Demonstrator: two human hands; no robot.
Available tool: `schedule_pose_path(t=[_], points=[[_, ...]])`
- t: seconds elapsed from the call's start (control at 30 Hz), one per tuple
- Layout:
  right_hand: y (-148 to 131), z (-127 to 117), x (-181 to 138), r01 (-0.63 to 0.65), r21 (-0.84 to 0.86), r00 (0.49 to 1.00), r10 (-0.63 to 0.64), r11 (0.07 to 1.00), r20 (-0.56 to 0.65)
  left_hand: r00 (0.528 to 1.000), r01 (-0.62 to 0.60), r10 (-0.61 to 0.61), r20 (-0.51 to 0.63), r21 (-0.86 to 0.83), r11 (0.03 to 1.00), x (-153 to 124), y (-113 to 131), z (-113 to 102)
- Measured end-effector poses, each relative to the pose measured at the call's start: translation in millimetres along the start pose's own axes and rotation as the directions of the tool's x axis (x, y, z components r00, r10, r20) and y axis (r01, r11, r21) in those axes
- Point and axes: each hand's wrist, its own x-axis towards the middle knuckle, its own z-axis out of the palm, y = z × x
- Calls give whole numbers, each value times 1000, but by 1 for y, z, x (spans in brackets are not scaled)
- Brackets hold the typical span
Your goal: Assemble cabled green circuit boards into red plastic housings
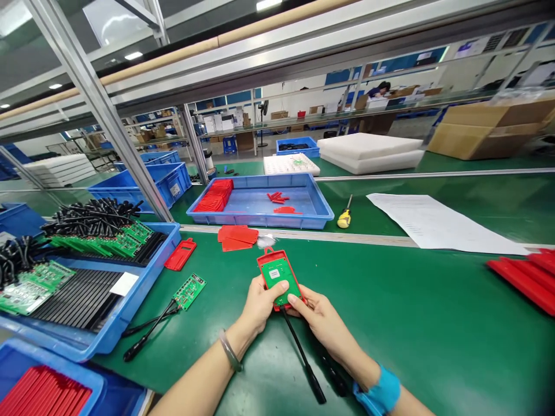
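Between my two hands is a red plastic case (pixel 260 261) with a green circuit board (pixel 284 270) lying in it. A small white label sits on the board, and a black cable (pixel 298 345) runs out of the case's near end. My left hand (pixel 260 303) grips the case's left side, its thumb pressed on the board. My right hand (pixel 318 312) holds the lower right corner, thumb also on the board. To the left, a second circuit board (pixel 189 292) with black cables lies on the green bench, near a red case part (pixel 181 255).
Blue trays hold cabled boards (pixel 104 240) at left and red strips (pixel 45 393) at lower left. A shallow blue tray (pixel 260 218) with red parts stands ahead, behind red sheets (pixel 237 237). A yellow screwdriver (pixel 344 217), paper (pixel 437 222) and red parts (pixel 526 280) lie rightward.
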Motion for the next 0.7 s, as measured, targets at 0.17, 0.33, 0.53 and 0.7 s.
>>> schedule_pose_path(t=[0.17,0.33,0.53,0.7], points=[[-13,-21,34,11,-289,1000,-9,957,7,996,93,-90,25,-163,982,5,11,-9],[-20,-23,120,237,-810,964,-236,536,125,987,151,-132,87,-268,952,2,12,-4],[-8,18,196,313,-925,934,-248,215,259,983,177,-150,110,-315,933,1,10,0],[-4,31,209,340,-935,922,-229,99,311,987,162,-148,67,-337,927,3,9,-1]])
